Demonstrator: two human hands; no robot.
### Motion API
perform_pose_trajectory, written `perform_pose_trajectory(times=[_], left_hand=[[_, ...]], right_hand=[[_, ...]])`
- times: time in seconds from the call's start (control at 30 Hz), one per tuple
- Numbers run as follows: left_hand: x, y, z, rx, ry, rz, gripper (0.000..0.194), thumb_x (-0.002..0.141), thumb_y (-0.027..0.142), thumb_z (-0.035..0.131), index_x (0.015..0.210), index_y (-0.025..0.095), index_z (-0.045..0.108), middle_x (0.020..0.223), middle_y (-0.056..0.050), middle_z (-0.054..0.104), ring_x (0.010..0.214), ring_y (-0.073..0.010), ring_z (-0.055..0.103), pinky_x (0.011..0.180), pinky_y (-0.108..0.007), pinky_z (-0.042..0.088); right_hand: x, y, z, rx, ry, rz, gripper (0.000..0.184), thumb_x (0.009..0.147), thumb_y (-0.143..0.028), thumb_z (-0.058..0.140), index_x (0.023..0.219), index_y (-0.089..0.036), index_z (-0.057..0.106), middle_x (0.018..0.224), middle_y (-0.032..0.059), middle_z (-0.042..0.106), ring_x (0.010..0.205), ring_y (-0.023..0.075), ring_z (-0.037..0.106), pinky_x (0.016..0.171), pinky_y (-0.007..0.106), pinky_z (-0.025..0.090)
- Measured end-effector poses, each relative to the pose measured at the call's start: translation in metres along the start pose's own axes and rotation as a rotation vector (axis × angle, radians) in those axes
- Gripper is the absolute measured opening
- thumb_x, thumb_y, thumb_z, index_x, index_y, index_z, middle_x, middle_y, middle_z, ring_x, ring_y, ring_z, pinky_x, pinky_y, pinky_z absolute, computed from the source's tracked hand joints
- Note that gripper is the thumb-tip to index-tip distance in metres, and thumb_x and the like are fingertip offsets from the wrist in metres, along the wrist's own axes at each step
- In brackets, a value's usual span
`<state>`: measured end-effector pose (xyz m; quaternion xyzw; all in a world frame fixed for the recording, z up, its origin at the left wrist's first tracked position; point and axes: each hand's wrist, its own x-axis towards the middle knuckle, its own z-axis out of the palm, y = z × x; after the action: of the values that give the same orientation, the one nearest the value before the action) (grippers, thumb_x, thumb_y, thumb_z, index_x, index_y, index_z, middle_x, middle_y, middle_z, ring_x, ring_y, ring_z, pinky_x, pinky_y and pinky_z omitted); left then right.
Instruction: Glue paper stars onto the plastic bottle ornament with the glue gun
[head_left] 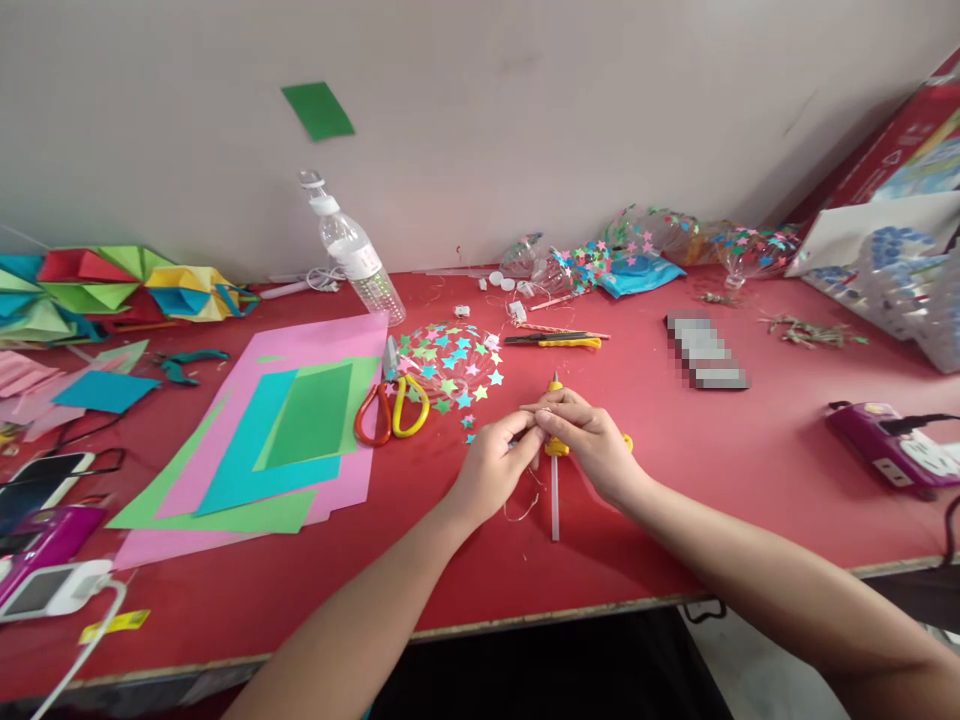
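Note:
My left hand (493, 464) and my right hand (589, 436) meet over the red table (712, 480), fingertips pinched together on a thin wire (523, 510) that trails down in a loop toward me. A yellow glue gun (556, 443) with a clear glue stick (555, 510) lies on the table right under my right hand. A clear dome covered in coloured paper stars (448, 365) sits just beyond my left hand. Orange and yellow scissors (391, 410) lie beside it.
Stacked pink, green and blue paper sheets (262, 450) lie to the left. A leaning plastic bottle (354, 258), folded paper shapes (112, 285), star-decorated clear pieces (645, 245), a yellow cutter (559, 341), phones (41, 480) and a purple device (885, 450) ring the table.

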<state>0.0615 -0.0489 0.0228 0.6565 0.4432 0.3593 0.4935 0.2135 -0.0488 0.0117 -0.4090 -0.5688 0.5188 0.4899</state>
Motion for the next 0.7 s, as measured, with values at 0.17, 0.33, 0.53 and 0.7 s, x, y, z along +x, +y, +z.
perform_pose_trajectory(times=[0.17,0.33,0.53,0.7], left_hand=[[0.001,0.001,0.001,-0.356,-0.115,-0.132,0.019,0.087,0.033,0.052,0.083,0.016,0.06,0.058,0.003,0.053,0.047,-0.007,0.042,0.04,-0.019,0.024],[0.002,0.001,-0.003,-0.559,-0.289,-0.176,0.02,0.089,0.028,0.05,0.075,0.015,0.055,0.059,0.001,0.058,0.04,-0.0029,0.033,0.039,-0.019,0.02],[0.003,0.001,-0.004,-0.555,-0.319,-0.223,0.027,0.089,0.035,0.054,0.075,0.013,0.06,0.059,-0.003,0.064,0.035,-0.001,0.029,0.039,-0.021,0.015],[0.003,0.001,-0.001,-0.519,-0.176,-0.254,0.036,0.085,0.047,0.058,0.07,0.014,0.057,0.05,0.001,0.057,0.034,-0.0019,0.027,0.038,-0.02,0.015]], right_hand=[[-0.002,-0.002,-0.001,-0.028,0.024,-0.061,0.018,0.086,-0.039,0.063,0.082,-0.026,0.075,0.091,0.0028,0.053,0.085,0.0152,0.057,0.076,0.032,0.05],[0.0,-0.007,-0.004,-0.171,0.077,-0.184,0.017,0.088,-0.032,0.061,0.078,-0.025,0.073,0.084,0.0017,0.055,0.079,0.0137,0.057,0.074,0.032,0.05],[0.002,-0.008,-0.011,-0.634,0.162,-0.641,0.017,0.091,-0.019,0.055,0.092,-0.024,0.071,0.084,0.0031,0.058,0.076,0.0137,0.057,0.067,0.03,0.049],[0.002,-0.009,-0.018,-0.98,0.066,-1.047,0.018,0.088,-0.011,0.056,0.103,-0.016,0.065,0.08,0.0062,0.061,0.069,0.015,0.054,0.06,0.03,0.045]])
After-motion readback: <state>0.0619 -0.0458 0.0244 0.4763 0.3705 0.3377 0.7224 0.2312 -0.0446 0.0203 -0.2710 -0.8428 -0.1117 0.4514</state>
